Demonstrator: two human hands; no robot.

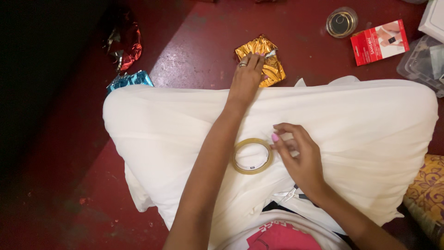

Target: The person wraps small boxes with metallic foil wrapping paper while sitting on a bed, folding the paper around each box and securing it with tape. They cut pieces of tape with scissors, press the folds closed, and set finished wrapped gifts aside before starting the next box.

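Note:
My left hand (246, 75) reaches forward over my white-draped lap (152, 120) and rests its fingers on a small packet wrapped in gold foil (270, 62) lying on the dark red floor. A ring shows on one finger. My right hand (298, 155) hovers over the cloth with fingers pinched at the edge of a roll of clear tape (252, 156) that lies flat on my lap. Small scissors (292, 193) peek out beside my right wrist.
A blue foil packet (129, 80) and a red foil piece (125, 44) lie at the left. At the back right are a round glass jar (342, 22), a red card box (379, 41) and a clear plastic container (423, 62). Patterned yellow fabric (428, 190) lies at right.

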